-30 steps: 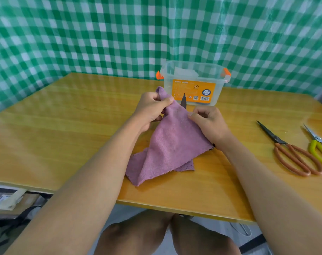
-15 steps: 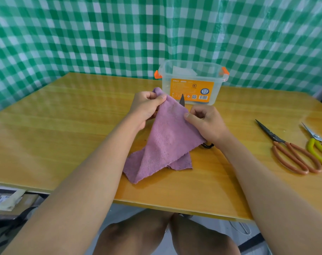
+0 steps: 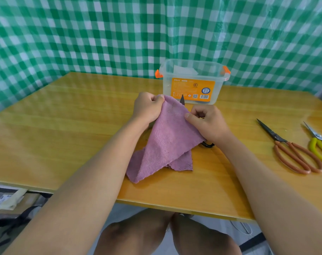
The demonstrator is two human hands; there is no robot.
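Observation:
A purple fleece cloth (image 3: 167, 140) is lifted at its top and trails onto the wooden table (image 3: 64, 126). My left hand (image 3: 147, 109) grips the cloth's upper corner. My right hand (image 3: 206, 122) pinches the cloth's right edge with thumb on top. Black scissors lie mostly hidden behind the cloth: the blade tip (image 3: 182, 99) pokes out above it, and a black handle loop (image 3: 208, 144) shows below my right wrist. Whether my right hand also holds the scissors is hidden.
A clear plastic box (image 3: 193, 83) with orange clips and an orange label stands just behind my hands. Orange-handled scissors (image 3: 292, 150) and yellow-handled scissors (image 3: 320, 146) lie at the right. A green checked sheet hangs behind the table.
The cloth has slid a little along the scissors, so the black handle loop now shows under my right wrist. Both hands keep their hold and have barely shifted.

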